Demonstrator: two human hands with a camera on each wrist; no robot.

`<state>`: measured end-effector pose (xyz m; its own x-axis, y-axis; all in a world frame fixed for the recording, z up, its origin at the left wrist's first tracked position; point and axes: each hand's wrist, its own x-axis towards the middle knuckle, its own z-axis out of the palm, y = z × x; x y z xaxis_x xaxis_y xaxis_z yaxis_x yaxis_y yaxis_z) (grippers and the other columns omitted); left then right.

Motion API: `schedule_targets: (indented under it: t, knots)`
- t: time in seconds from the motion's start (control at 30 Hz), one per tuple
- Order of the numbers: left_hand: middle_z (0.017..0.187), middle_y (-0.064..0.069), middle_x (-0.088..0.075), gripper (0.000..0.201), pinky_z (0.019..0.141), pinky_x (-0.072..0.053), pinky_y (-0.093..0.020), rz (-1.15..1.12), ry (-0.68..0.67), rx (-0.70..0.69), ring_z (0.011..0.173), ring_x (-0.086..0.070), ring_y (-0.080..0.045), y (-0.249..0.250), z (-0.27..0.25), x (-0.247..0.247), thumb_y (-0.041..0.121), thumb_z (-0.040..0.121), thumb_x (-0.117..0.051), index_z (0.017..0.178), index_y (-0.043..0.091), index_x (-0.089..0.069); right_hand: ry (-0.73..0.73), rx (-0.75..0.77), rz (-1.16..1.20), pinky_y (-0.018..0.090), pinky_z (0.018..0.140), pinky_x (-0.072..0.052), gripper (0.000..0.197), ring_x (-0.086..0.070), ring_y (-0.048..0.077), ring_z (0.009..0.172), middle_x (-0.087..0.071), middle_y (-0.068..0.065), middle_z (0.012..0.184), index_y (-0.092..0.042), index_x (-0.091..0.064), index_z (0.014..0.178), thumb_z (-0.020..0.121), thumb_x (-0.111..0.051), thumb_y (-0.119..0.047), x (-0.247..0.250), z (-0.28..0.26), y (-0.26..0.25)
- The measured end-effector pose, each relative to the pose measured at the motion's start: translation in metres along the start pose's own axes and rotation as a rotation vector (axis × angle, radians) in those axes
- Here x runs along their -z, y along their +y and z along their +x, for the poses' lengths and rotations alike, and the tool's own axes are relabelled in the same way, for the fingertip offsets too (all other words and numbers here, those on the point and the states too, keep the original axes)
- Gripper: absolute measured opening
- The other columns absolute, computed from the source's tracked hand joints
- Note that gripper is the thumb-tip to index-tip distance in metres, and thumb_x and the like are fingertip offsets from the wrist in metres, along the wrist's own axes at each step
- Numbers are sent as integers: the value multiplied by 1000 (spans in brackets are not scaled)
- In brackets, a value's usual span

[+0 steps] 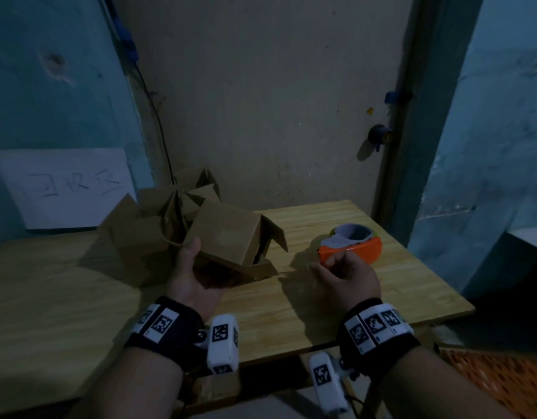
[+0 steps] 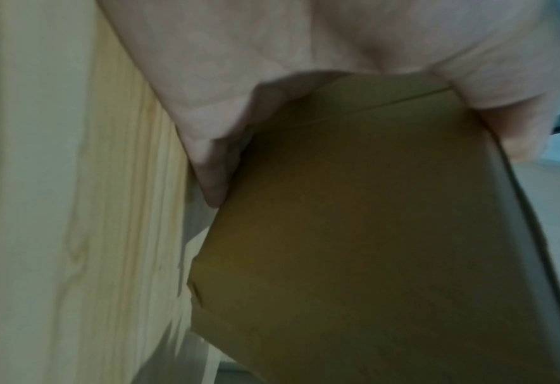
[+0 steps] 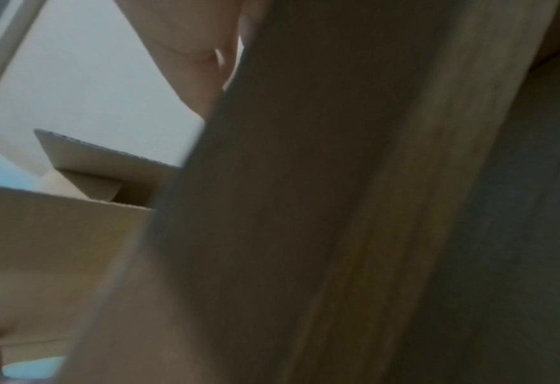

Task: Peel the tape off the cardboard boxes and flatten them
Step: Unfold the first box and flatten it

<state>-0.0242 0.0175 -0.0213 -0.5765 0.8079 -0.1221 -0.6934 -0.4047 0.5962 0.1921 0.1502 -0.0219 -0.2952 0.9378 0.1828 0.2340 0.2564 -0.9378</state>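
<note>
A small brown cardboard box (image 1: 228, 234) is tilted above the table with its end flaps open. My left hand (image 1: 191, 267) grips it from below, palm up, with the thumb on its near side. In the left wrist view the box (image 2: 370, 233) fills the frame, with fingers (image 2: 212, 169) curled round its edge and a pale translucent strip (image 2: 199, 324) along that edge. My right hand (image 1: 336, 267) hovers to the right of the box, apart from it. Its fingers are curled, thumb against forefinger. I cannot tell whether clear tape sits between them.
Two more opened boxes (image 1: 140, 234) (image 1: 194, 186) stand behind and left of the held one. An orange tape dispenser (image 1: 350, 243) sits just beyond my right hand on the wooden table (image 1: 291, 313). A white sheet (image 1: 64, 189) leans on the left wall. An orange crate (image 1: 496, 385) lies low right.
</note>
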Motion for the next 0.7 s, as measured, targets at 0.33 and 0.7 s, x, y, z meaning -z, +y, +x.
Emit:
schedule_targets:
  t: [0.33, 0.7]
  knots:
    - [144, -22, -61, 134, 84, -60, -62, -27, 31, -2, 131, -55, -46, 2, -13, -10, 44, 28, -104, 148, 17, -52, 17, 12, 31, 17, 61, -41, 11, -64, 14, 75, -71, 3, 78, -15, -70, 79, 80, -81, -20, 4, -1, 0]
    - [134, -28, -63, 81, 96, -50, -70, -204, 89, 1, 121, -58, -52, 4, -33, -25, 41, 62, -88, 134, 20, -57, 144, 86, 121, 33, 62, -45, 42, -60, 31, 68, -65, 22, 72, 5, -61, 74, 91, -66, -33, 4, -8, -3]
